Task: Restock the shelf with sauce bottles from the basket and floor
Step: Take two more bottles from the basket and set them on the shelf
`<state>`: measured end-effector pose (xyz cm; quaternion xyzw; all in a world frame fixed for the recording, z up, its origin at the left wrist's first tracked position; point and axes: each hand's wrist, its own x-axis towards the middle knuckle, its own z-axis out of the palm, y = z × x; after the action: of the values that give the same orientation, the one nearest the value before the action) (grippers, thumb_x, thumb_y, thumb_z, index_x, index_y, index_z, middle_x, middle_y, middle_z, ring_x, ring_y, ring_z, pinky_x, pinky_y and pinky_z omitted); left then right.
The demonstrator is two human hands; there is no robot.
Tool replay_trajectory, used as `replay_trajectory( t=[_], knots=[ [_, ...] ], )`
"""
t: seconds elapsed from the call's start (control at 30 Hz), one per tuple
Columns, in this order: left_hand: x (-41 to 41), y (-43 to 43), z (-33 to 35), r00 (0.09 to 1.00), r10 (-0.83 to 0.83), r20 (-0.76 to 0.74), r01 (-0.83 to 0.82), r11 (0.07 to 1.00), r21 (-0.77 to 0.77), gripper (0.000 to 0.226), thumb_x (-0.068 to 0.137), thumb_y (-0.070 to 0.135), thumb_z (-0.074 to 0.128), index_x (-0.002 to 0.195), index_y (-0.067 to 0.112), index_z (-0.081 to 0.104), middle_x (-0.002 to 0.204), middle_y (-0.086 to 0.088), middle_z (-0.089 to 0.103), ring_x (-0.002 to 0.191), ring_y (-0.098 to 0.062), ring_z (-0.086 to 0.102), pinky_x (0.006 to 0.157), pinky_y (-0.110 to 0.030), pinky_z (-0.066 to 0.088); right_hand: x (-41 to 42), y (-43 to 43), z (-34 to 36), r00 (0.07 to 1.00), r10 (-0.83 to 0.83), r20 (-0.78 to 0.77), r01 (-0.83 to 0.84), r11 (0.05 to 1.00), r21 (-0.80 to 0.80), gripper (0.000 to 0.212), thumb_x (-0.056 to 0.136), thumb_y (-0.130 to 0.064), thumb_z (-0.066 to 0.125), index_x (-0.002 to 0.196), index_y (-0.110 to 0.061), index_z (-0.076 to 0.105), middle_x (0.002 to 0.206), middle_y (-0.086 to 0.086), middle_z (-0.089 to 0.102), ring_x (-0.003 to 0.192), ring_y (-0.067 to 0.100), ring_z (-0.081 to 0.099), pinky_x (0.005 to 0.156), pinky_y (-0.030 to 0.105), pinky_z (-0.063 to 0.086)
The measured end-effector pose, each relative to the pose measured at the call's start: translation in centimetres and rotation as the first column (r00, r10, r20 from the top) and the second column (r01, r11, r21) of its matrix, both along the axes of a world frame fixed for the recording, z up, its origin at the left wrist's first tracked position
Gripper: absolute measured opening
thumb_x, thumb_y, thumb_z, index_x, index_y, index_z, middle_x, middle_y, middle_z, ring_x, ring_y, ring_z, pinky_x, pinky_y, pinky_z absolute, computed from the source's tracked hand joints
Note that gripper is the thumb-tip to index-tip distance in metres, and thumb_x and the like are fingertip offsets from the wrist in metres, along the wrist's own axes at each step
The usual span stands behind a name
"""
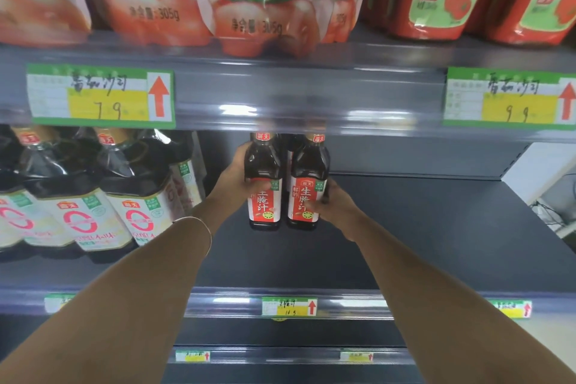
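Two dark sauce bottles with red labels stand side by side on the dark middle shelf (pixel 420 227). My left hand (pixel 240 178) grips the left bottle (pixel 264 184) from its left side, fingers curled over the label. My right hand (pixel 330 206) grips the right bottle (pixel 307 187) from the right, thumb across the label's lower part. Both bottles are upright, their caps just under the upper shelf rail. The basket and floor are out of view.
Several larger dark bottles with white labels (pixel 93 196) fill the same shelf's left side. Tomato sauce pouches (pixel 249 0) sit on the shelf above. Price tags (pixel 99 97) line the rails. To the right of the two bottles the shelf surface is bare.
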<state>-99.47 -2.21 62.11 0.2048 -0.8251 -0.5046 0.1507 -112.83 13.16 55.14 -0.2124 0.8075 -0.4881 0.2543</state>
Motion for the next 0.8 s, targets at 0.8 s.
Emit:
replay_trajectory(
  t=[0.8],
  knots=[
    [20.3, 4.4, -3.5, 0.815, 0.157, 0.558, 0.234, 0.791, -0.566, 0.030, 0.091, 0.028, 0.050, 0.117, 0.015, 0.058, 0.123, -0.009, 0.059, 0.115, -0.028, 0.054, 0.096, -0.036, 0.044, 16.8, 1.8, 1.2, 0.719, 0.618, -0.317, -0.357, 0.721, 0.594, 0.025, 0.087, -0.022, 0.060, 0.108, -0.010, 0.064, 0.118, 0.008, 0.063, 0.112, 0.027, 0.056, 0.086, 0.028, 0.041]
  ],
)
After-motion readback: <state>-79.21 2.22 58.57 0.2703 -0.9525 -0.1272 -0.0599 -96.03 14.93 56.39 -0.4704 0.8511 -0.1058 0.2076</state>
